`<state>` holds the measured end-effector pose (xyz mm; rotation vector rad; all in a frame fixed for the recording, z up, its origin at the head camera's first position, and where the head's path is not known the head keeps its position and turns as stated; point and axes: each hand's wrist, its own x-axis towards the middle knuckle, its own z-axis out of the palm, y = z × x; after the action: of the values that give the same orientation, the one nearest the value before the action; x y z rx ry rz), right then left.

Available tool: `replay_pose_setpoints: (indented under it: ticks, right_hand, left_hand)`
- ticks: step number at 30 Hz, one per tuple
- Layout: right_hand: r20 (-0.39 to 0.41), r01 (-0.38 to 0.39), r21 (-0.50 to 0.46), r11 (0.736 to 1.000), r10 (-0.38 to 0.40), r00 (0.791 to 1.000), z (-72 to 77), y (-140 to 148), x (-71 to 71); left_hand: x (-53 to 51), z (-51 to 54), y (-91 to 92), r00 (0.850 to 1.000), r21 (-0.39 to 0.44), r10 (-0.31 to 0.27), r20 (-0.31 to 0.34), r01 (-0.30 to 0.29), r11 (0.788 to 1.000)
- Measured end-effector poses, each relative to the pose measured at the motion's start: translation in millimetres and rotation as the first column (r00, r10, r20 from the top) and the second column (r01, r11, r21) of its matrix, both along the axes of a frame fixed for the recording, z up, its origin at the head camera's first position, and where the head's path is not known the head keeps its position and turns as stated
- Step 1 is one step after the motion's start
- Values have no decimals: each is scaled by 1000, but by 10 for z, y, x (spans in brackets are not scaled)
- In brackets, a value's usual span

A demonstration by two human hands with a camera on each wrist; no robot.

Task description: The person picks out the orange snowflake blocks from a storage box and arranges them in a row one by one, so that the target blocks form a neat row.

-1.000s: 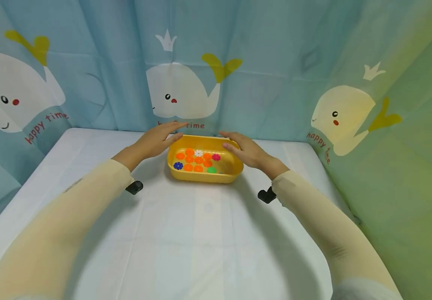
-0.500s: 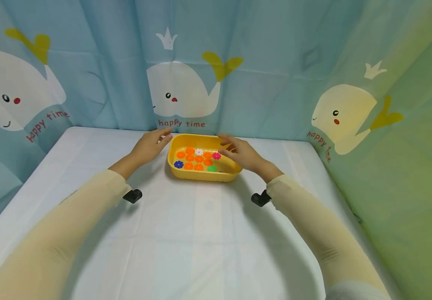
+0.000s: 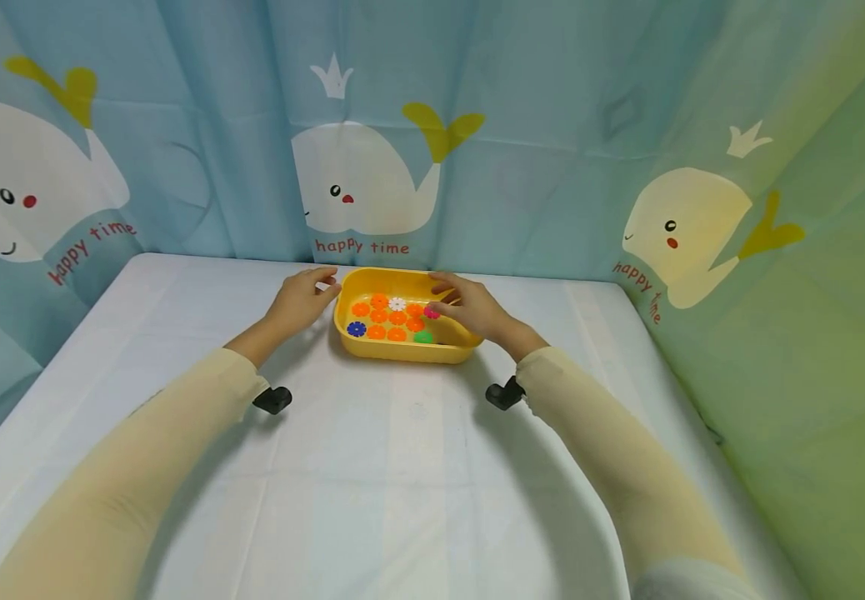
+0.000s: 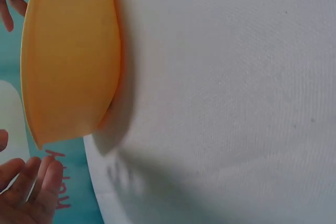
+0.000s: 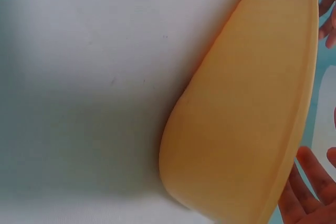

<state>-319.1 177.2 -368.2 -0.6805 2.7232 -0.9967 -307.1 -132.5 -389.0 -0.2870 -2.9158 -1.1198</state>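
Observation:
A yellow plastic basin [image 3: 402, 353] sits at the back of the table. Flower-shaped plastic discs lie in it: several orange ones [image 3: 397, 318], a white [image 3: 397, 304], a blue [image 3: 357, 329], a green [image 3: 422, 337] and a pink [image 3: 429, 312] partly behind fingers. My left hand [image 3: 299, 302] is beside the basin's left end, fingers loosely bent; the left wrist view shows a small gap between this hand [image 4: 31, 190] and the basin [image 4: 71, 66]. Over the right end hovers my right hand [image 3: 472, 308], fingers loosely bent, holding nothing visible. In the right wrist view, the basin [image 5: 236, 114] partly hides that hand [image 5: 311, 192].
A white cloth covers the table [image 3: 402, 483]. Behind it hangs a blue curtain [image 3: 552, 100] with whale prints, and greenish curtain [image 3: 815, 417] closes off the right side. Black wrist cameras stick out below the left wrist [image 3: 273, 400] and the right wrist [image 3: 506, 393].
My left hand has drawn back from over the basin's left rim to beside it. My right hand has shifted left over the basin, its fingers bending more. Basin and discs have stayed put.

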Motion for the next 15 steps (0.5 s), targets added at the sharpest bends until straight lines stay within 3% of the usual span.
replay_pose_setpoints:
  ticks: [15]
  right_hand:
    - [32, 24, 13, 1000, -25, 999, -99, -136, -84]
  left_hand:
    - [1, -74, 44, 996, 165, 53, 67, -63, 984]
